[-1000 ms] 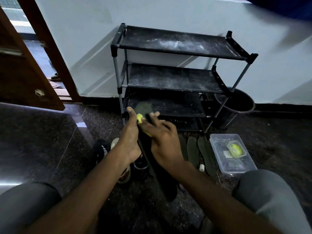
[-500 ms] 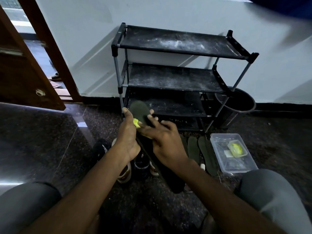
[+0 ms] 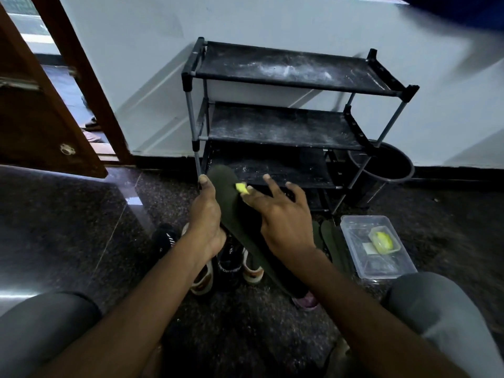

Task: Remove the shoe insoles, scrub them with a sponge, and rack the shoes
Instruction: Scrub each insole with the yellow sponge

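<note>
Knees: grey trouser legs near left and near right, with both arms reaching out between them.
Shoes: several on the floor under the hands.
Left hand: grips the insole's left edge, thumb up along it, toe end pointing far.
Insole: dark green, held in the air between the 2 hands, above the shoes.
Right hand: thumb and a fingertip pinch the sponge, and the other fingers spread wide.
Sponge: small and yellow, pressed on the insole close to its toe end.
Floor insoles: at least 2 lie just right of the right hand, beside the box.
Box: clear plastic, on the right, with a yellow-green item inside that is too blurred to name.
Rack: far, against the wall, 3 dusty shelves.
Bin: dark, just right of the rack.
Progress: insoles appear to be out of the shoes. Scrubbing looks under way on this 1, and I cannot tell whether the floor insoles are cleaned. Racking has not begun.
</note>
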